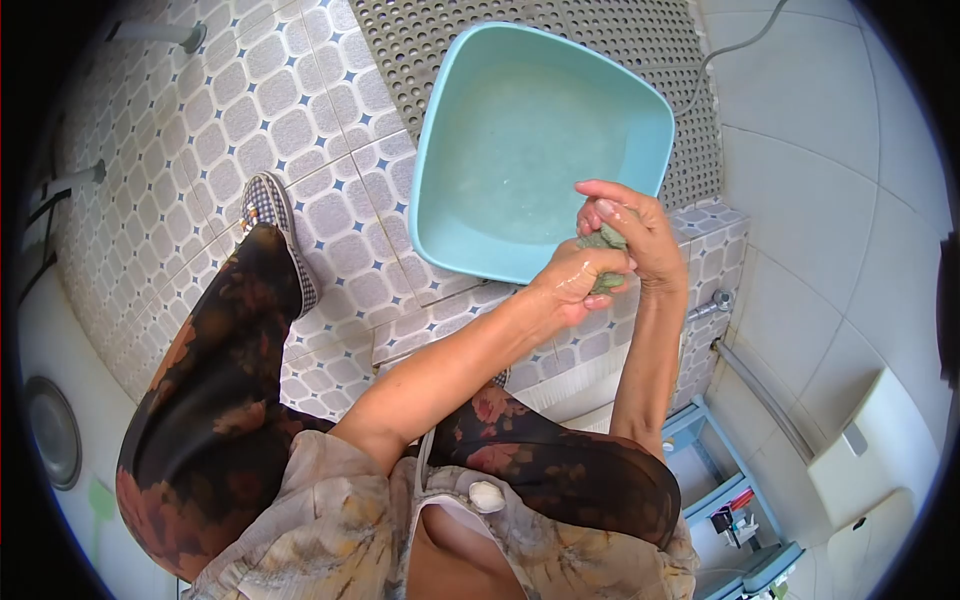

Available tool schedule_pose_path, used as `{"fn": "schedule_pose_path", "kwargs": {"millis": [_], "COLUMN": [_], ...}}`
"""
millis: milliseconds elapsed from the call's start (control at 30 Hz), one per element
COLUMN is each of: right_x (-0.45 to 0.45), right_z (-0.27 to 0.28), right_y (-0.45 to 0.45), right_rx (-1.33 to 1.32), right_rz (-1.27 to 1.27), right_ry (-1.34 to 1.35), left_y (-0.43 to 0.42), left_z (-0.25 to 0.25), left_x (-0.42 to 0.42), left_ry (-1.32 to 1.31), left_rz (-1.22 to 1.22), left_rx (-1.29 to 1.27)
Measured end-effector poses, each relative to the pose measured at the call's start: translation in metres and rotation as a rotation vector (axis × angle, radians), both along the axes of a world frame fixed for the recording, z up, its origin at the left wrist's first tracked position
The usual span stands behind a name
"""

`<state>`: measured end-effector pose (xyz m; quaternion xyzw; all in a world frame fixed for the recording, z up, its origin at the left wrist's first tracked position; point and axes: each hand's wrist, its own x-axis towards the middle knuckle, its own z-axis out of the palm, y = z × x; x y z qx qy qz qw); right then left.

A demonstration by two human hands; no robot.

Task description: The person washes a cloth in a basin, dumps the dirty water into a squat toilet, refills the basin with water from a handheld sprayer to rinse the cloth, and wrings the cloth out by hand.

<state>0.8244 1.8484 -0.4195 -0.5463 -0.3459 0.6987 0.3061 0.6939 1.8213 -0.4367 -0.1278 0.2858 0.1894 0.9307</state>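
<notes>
A light blue basin (435, 170) with cloudy water in it stands on a perforated grey mat. Near its lower right rim, both of my hands are together around a wet, bunched green cloth (607, 238). My left hand (580, 275) has its fingers wrapped round the lower part of the cloth. Above and to the right, my right hand (640, 228) grips the upper part, with its index finger stretched out over the basin. Both hands look wet, and parts of the cloth are hidden between the fingers.
The holed mat (400, 60) lies under the basin on patterned floor tiles (345, 210). A metal valve (710, 305) and a pipe (765, 400) run along the right wall. A blue shelf (725, 450) holding small items is at the lower right.
</notes>
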Motion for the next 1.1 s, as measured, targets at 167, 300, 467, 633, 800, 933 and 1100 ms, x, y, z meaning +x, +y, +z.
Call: {"fn": "schedule_pose_path", "kwargs": {"millis": [167, 300, 467, 633, 800, 933, 1100], "right_x": [-0.021, -0.039, -0.057, -0.061, -0.006, 0.03, -0.017], "right_z": [0.006, -0.001, -0.021, -0.032, -0.007, -0.013, -0.016], "right_y": [0.008, 0.006, -0.001, -0.004, 0.004, -0.003, -0.008], "right_rx": [0.124, 0.123, 0.198, 0.21, 0.112, 0.143, 0.268], "right_rz": [0.16, 0.069, -0.026, -0.033, -0.143, -0.241, -0.248], "right_ry": [-0.272, -0.457, -0.864, -1.01, -0.315, 0.469, 1.174], "left_y": [0.002, -0.014, -0.017, -0.014, 0.021, 0.021, 0.0], "left_z": [-0.011, -0.035, -0.048, -0.064, -0.016, 0.0, 0.023], "left_x": [-0.003, 0.015, 0.014, 0.012, -0.005, -0.004, 0.013], "left_ry": [0.329, 0.72, 1.075, 1.123, 0.441, -0.488, -0.879], "left_rz": [-0.083, 0.13, -0.006, -0.109, -0.305, -0.151, -0.011], "left_rx": [0.258, 0.636, 0.89, 1.01, 0.394, -0.126, -0.532]}}
